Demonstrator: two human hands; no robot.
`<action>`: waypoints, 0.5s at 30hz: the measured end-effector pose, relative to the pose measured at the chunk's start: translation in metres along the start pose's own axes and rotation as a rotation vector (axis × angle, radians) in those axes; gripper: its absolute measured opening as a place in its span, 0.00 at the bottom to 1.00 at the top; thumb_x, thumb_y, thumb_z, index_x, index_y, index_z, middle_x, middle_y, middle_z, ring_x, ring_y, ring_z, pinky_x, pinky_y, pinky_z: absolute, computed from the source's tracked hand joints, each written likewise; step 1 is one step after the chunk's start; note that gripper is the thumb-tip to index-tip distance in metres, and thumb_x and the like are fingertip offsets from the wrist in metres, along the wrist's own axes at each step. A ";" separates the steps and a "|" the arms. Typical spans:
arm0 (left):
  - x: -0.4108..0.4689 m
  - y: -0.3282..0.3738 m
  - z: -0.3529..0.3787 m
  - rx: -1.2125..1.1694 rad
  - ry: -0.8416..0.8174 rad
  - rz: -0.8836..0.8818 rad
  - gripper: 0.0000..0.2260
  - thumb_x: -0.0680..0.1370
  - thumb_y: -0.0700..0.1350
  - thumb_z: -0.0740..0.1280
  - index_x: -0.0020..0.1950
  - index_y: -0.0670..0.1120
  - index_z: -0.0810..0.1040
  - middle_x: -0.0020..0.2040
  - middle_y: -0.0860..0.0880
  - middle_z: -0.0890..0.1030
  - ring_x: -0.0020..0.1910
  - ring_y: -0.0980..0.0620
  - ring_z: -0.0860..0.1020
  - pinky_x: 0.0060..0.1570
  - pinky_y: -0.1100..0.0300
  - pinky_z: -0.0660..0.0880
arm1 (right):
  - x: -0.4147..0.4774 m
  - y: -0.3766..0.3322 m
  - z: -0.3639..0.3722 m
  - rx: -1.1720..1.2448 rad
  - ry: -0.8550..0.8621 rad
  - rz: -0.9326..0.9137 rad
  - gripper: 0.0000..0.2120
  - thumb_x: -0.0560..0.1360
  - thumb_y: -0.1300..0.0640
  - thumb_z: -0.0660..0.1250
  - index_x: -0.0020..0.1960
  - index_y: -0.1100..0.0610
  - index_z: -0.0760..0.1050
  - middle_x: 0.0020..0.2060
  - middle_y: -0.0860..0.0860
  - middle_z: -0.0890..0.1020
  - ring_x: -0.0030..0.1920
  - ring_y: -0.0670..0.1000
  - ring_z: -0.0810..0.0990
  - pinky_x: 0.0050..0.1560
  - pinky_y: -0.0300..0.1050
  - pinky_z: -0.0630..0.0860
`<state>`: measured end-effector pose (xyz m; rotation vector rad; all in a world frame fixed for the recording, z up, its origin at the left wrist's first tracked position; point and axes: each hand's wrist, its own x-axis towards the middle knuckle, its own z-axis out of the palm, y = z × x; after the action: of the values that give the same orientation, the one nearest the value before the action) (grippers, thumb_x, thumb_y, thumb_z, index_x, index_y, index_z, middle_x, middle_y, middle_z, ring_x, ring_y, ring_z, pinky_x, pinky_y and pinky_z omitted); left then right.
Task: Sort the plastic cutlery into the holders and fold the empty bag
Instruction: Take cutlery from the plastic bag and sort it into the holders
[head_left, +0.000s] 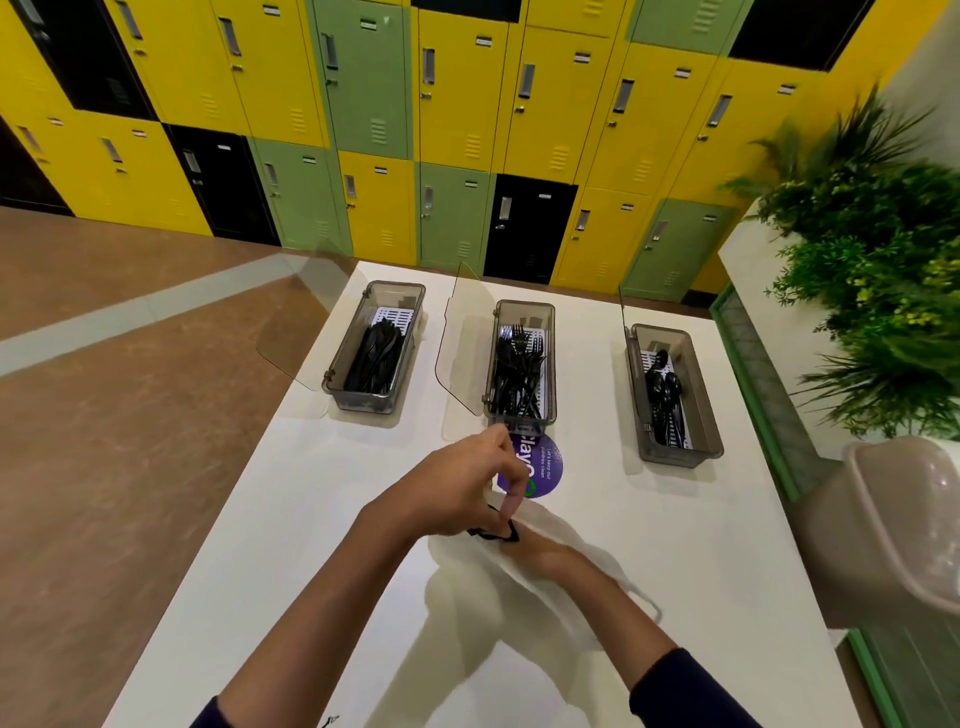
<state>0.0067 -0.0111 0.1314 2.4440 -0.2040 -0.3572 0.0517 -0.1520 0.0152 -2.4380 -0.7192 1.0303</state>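
White table, knife holder, fork holder, spoon holder, bag

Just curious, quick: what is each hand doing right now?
Left hand: pinching the mouth of the white bag.
Right hand: hidden inside the bag, cannot tell.

The only view comes from a wide-angle camera worn on the person's head, facing forward and tilted steeply down over a white table. Closest to the lens, at bottom centre, both forearms reach in, with the left hand and right hand at a bag. A row of holders sits farther out at mid-frame. Beyond the far table edge, lockers fill the top. Floor shows at left and plants at right, where the lens bends straight lines.
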 end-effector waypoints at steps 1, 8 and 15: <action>0.000 0.001 0.001 0.071 0.009 -0.010 0.07 0.69 0.43 0.76 0.39 0.52 0.80 0.54 0.55 0.71 0.53 0.55 0.71 0.45 0.58 0.75 | 0.001 0.001 -0.004 0.046 0.031 0.003 0.21 0.75 0.41 0.56 0.65 0.47 0.70 0.61 0.52 0.78 0.62 0.55 0.75 0.64 0.51 0.72; 0.011 -0.003 0.005 0.452 0.101 -0.146 0.21 0.76 0.40 0.68 0.67 0.55 0.73 0.68 0.51 0.72 0.64 0.48 0.72 0.54 0.55 0.72 | -0.025 0.003 -0.034 0.141 0.064 -0.049 0.19 0.73 0.60 0.67 0.63 0.53 0.70 0.52 0.51 0.79 0.51 0.50 0.76 0.53 0.42 0.72; 0.019 -0.016 0.012 0.422 0.162 -0.222 0.27 0.74 0.48 0.71 0.71 0.57 0.66 0.65 0.51 0.76 0.62 0.46 0.75 0.54 0.55 0.72 | -0.046 0.017 -0.029 0.200 0.104 -0.104 0.16 0.76 0.56 0.66 0.61 0.49 0.65 0.44 0.40 0.74 0.42 0.42 0.72 0.42 0.34 0.67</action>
<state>0.0224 -0.0101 0.1088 2.9076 0.0718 -0.2257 0.0511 -0.1967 0.0497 -2.2399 -0.6673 0.8838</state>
